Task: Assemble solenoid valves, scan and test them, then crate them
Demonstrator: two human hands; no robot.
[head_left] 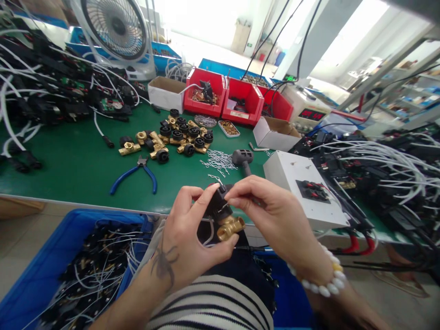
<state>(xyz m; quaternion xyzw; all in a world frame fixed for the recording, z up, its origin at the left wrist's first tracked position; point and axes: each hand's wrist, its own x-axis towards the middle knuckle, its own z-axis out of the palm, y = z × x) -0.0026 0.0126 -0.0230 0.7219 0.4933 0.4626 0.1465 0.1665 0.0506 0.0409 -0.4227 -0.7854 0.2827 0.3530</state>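
My left hand (187,245) is wrapped round a brass valve (231,228) with a black housing (219,201) attached, held above my lap in front of the table edge. The housing is tilted, and a pale cable hangs below it. My right hand (275,215) has thumb and index finger pinched together against the housing's right side; whatever lies between those fingertips is hidden. Just beyond the hands are a pile of thin metal spring clips (220,160) and a grey-headed mallet (242,158).
Blue-handled pliers (135,176) and several brass valves with black caps (182,133) lie on the green table (72,167). Red bins (205,91) and a fan (117,27) stand behind. A grey box (304,190) is at right. Blue crates (74,224) sit below.
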